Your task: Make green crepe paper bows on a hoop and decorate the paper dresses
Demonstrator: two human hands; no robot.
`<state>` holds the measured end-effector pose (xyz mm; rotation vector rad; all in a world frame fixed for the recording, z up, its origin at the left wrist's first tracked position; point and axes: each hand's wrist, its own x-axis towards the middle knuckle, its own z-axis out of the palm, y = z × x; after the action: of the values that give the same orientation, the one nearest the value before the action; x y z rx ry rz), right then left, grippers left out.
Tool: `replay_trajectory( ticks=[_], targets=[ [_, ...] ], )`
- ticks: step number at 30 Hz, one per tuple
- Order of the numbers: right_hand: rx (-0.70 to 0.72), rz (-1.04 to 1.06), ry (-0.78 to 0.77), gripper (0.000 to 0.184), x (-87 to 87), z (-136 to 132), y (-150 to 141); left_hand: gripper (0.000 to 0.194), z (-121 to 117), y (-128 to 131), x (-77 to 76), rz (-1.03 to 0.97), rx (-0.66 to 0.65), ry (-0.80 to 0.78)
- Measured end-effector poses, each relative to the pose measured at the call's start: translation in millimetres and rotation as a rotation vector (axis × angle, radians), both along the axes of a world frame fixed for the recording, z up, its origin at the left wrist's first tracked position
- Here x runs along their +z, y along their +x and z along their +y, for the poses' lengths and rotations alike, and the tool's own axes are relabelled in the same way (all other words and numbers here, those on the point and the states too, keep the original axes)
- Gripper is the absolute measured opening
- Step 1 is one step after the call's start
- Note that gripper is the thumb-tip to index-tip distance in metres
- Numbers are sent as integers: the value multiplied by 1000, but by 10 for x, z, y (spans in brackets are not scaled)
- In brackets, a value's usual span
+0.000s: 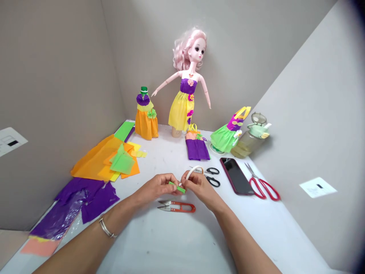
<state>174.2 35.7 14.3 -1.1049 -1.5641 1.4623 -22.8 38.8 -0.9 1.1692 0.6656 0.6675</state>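
Taking the table from the left, with twelve o'clock straight ahead, sheets of purple crepe paper point(85, 199) lie at about eight o'clock, and orange crepe paper point(94, 160) with a green paper scrap point(122, 160) lies at about ten. A silver bangle point(106, 228) circles the left wrist. The left hand point(156, 188) is closed in a narrow pinch on a green paper strip point(176, 187) at the middle of the table, just above red-handled thread snips point(176, 206). The strip looks light, soft and easily creased or torn, so it seems best held flat near its end, without tugging. The right hand point(199, 186) is curled narrowly around a curved white band point(192, 173), whose arc rises beyond the fingers. The band looks light and slightly springy, though its material is hard to tell, and a hold low on the curve seems steadiest. Whether the strip touches the band cannot be told. At about twelve stands a pink-haired doll point(185, 91) in a yellow and purple paper dress. At about one lie black-handled scissors point(211, 176) and a phone point(236, 176); at about two, red-handled scissors point(264, 189) and a plastic bottle point(251, 139).
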Motion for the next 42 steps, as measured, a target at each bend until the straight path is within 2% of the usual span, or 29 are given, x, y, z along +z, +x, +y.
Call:
replay_trajectory(
  ticks=[5,12,17,26,31,37,42],
  targets=[
    [-57,4,24,8,71,10,74,16,40,-53,16,103,12,147],
    [175,11,-24,15,152,-42,68,15,-4,-26,82,301,44,321],
    [206,-89,33,12,120,-63,44,11,-18,-15,68,383,37,412],
    [201,-165,51,12,59,-102,3,13,0,1,61,347,81,401],
    [183,-129,78,14,64,-91,-26,21,37,10,33,289,131,281],
    [34,37,114,12,91,-71,-26,25,55,6,13,259,205,213],
    [-49,33,159,13,64,-68,-43,22,51,23,-2,208,199,196]
  ],
)
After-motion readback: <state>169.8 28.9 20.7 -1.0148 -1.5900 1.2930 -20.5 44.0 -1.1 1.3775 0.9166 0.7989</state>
